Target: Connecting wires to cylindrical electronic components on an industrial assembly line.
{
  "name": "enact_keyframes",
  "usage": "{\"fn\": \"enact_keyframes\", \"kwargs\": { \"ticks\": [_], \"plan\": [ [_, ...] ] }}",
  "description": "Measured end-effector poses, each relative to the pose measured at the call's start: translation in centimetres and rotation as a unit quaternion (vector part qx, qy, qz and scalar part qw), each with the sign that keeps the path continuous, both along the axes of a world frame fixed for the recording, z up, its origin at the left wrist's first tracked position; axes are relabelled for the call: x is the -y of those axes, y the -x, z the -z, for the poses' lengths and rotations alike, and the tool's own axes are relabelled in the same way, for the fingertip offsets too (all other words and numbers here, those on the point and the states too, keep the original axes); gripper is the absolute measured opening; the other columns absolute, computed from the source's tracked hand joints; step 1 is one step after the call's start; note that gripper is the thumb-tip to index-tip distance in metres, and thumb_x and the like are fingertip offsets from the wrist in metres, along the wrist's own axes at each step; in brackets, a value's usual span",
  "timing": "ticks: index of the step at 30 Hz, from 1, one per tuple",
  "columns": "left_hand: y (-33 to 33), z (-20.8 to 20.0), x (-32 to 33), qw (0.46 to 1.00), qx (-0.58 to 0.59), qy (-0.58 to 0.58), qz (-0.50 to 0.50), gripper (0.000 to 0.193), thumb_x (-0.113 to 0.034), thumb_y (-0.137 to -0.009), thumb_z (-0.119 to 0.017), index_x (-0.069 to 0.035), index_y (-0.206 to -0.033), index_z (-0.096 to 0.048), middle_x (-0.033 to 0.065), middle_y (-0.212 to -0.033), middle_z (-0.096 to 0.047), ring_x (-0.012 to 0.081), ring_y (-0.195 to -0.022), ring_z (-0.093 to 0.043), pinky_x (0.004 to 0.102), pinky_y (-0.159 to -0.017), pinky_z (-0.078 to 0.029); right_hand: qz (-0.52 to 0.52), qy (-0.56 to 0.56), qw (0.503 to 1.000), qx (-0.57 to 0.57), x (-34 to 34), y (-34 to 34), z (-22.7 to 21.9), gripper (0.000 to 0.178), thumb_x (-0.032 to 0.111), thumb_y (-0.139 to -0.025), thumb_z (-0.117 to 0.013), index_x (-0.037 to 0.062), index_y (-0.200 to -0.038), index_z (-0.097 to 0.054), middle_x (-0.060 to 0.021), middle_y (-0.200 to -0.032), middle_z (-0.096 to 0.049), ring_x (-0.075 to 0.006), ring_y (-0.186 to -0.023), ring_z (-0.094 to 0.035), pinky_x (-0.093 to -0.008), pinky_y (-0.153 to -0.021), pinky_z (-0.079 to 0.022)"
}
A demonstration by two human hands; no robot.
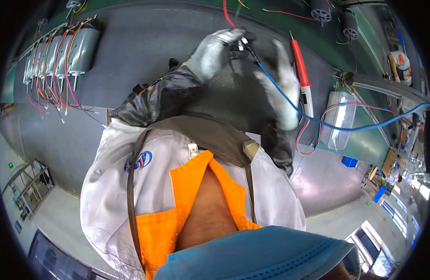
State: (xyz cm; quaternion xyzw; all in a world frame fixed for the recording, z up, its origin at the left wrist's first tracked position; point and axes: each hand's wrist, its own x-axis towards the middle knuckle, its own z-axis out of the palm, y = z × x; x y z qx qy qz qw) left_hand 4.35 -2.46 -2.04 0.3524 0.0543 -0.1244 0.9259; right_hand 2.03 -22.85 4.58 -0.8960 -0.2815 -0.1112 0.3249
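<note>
The left hand [214, 52], in a grey glove, pinches a small dark part [243, 44] between its fingertips, above the dark mat [145, 51] on the bench. A blue wire [289, 100] and a red wire [228, 16] run from that part. The right hand [282, 86], also gloved, holds a red soldering iron [301, 74] closed in its grip, the tip pointing up just beside the part. A row of grey motors [61, 53] with coloured leads lies well apart at the left. A clear plastic tray [340, 119] sits near the right hand.
</note>
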Motion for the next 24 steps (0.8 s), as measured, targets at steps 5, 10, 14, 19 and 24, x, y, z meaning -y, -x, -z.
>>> {"fn": "enact_keyframes", "kwargs": {
  "ticks": [5,10,14,19,24],
  "plan": [
    [0.0,-0.2,-2.4,0.998,-0.014,-0.027,-0.056,0.036,-0.026,-0.105,-0.053,0.002,-0.126,-0.059,0.0199,-0.127,-0.065,0.0271,-0.114,-0.064,0.0409,-0.098,-0.053,0.218,0.281,0.934,-0.010,16.2,1.7,6.1,0.059,0.014,-0.083,-0.076,0.0049,-0.138,-0.056,-0.0222,-0.092,-0.067,-0.0413,-0.075,-0.065,-0.0512,-0.066,-0.052],
    [0.3,-0.8,-2.2,0.999,-0.024,-0.029,0.007,0.036,-0.029,-0.103,-0.057,0.002,-0.121,-0.064,0.0123,-0.118,-0.069,0.0211,-0.109,-0.066,0.0381,-0.099,-0.051,0.195,-0.111,0.960,-0.168,13.6,-1.3,4.6,0.049,0.003,-0.090,-0.068,0.0001,-0.138,-0.059,-0.0200,-0.125,-0.068,-0.0246,-0.114,-0.067,-0.0325,-0.101,-0.049],
    [1.2,-2.0,-2.2,0.999,-0.018,-0.034,-0.013,0.036,-0.029,-0.103,-0.058,0.002,-0.120,-0.064,0.0125,-0.116,-0.069,0.0219,-0.107,-0.066,0.0385,-0.098,-0.051,0.093,-0.228,0.919,-0.308,9.9,-8.7,2.2,0.045,-0.004,-0.092,-0.064,-0.0072,-0.136,-0.058,-0.0105,-0.126,-0.067,-0.0139,-0.110,-0.063,-0.0244,-0.096,-0.049],
    [1.6,-2.3,-2.6,0.999,-0.011,-0.033,-0.040,0.037,-0.028,-0.103,-0.058,0.003,-0.120,-0.065,0.0127,-0.113,-0.071,0.0208,-0.105,-0.067,0.0359,-0.094,-0.052,0.051,-0.151,0.913,-0.376,9.1,-17.3,1.8,0.041,0.001,-0.092,-0.068,-0.0033,-0.132,-0.063,-0.0073,-0.116,-0.071,-0.0085,-0.093,-0.065,-0.0205,-0.080,-0.053],
    [0.2,-1.1,-2.4,1.000,-0.009,-0.021,-0.022,0.035,-0.026,-0.103,-0.057,0.005,-0.117,-0.066,0.0132,-0.113,-0.070,0.0217,-0.104,-0.067,0.0368,-0.097,-0.052,0.036,-0.075,0.920,-0.382,9.7,-19.7,2.3,0.039,0.002,-0.090,-0.071,-0.0046,-0.128,-0.066,-0.0074,-0.115,-0.073,-0.0114,-0.097,-0.066,-0.0242,-0.089,-0.052]
  ]
}}
